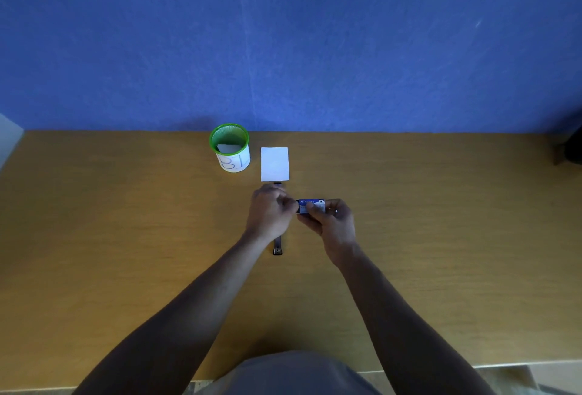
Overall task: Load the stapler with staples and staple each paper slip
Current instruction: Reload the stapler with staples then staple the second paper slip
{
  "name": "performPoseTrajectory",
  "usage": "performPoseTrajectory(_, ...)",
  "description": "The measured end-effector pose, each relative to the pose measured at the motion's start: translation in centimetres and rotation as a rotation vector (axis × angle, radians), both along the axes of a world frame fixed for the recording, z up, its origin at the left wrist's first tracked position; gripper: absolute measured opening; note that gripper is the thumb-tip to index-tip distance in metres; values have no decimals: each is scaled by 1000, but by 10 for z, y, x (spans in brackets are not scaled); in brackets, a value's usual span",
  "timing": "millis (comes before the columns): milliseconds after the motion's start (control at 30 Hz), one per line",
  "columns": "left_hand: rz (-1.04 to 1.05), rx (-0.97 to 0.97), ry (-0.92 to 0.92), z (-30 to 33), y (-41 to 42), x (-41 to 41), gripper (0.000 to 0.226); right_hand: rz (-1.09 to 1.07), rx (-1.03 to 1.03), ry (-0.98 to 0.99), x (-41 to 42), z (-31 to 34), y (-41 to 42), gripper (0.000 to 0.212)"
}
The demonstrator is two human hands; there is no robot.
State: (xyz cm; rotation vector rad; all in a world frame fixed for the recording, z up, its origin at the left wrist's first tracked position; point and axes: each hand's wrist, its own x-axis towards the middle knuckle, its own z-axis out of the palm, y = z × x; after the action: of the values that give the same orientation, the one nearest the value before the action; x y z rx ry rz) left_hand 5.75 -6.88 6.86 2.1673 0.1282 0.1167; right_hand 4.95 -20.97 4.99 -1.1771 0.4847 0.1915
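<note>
A small blue staple box (pixel 310 205) is held in my right hand (pixel 333 223) above the wooden table (pixel 126 237). My left hand (pixel 271 212) pinches at the box's left end, fingers closed there. Whether staples are between those fingers is hidden. A dark stapler (pixel 277 246) lies lengthwise on the table under my left hand, mostly covered by it. A stack of white paper slips (pixel 274 164) lies just beyond the hands.
A green mesh cup (pixel 230 147) with a white label and folded paper inside stands left of the slips. A blue wall (pixel 283 42) rises behind the table. A dark object (pixel 571 146) sits at the far right edge.
</note>
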Motion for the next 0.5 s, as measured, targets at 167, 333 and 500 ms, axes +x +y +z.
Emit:
performPoseTrajectory(167,68,-148,104,-6,3,2,4,-23,17,10,2,-3,0,22)
performPoseTrajectory(333,202,-319,68,-7,12,5,10,-33,54,28,0,-3,-4,20)
performPoseTrajectory(500,242,-272,7,-15,29,6,10,-59,69,56,-1,-2,-7,22)
